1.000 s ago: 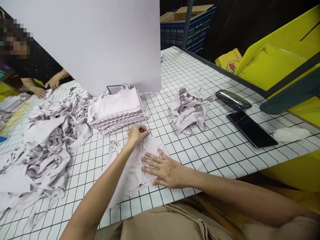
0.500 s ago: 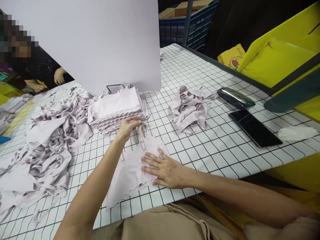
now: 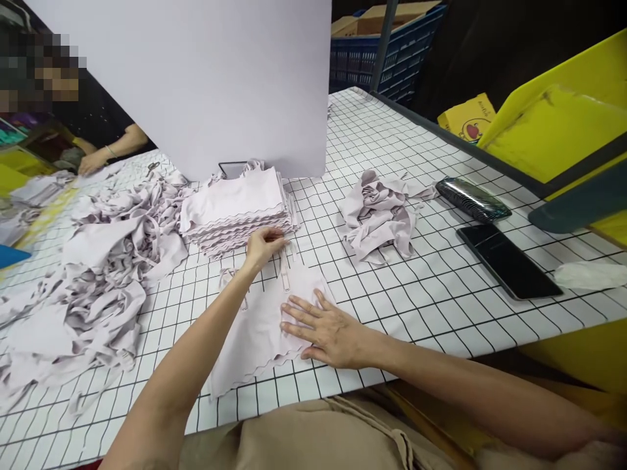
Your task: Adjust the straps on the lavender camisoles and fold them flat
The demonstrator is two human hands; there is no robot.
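A pale pink strappy camisole (image 3: 255, 333) lies on the checked tabletop in front of me, its wavy hem toward me. My right hand (image 3: 328, 329) rests flat on its right side, fingers spread. At the top edge my left hand (image 3: 264, 247) is closed in a pinch around a thin shoulder strap (image 3: 285, 274) with a small slider; the fingertips are partly hidden. Just beyond my left hand sits a neat stack of folded camisoles (image 3: 235, 202) with wavy edges.
A loose heap of pale garments (image 3: 112, 261) spreads along the left. To the right lie a crumpled garment pile (image 3: 379, 215), a dark shiny case (image 3: 473, 198), a black phone (image 3: 507, 261) and a white wad (image 3: 592, 275). A pale board (image 3: 220, 85) stands behind the stack; a co-worker's hand (image 3: 95, 160) shows beyond.
My left hand has shifted slightly along the strap at the camisole's top edge. The right hand stays flat on the fabric. The view has turned a little left, and the co-worker's hands have moved.
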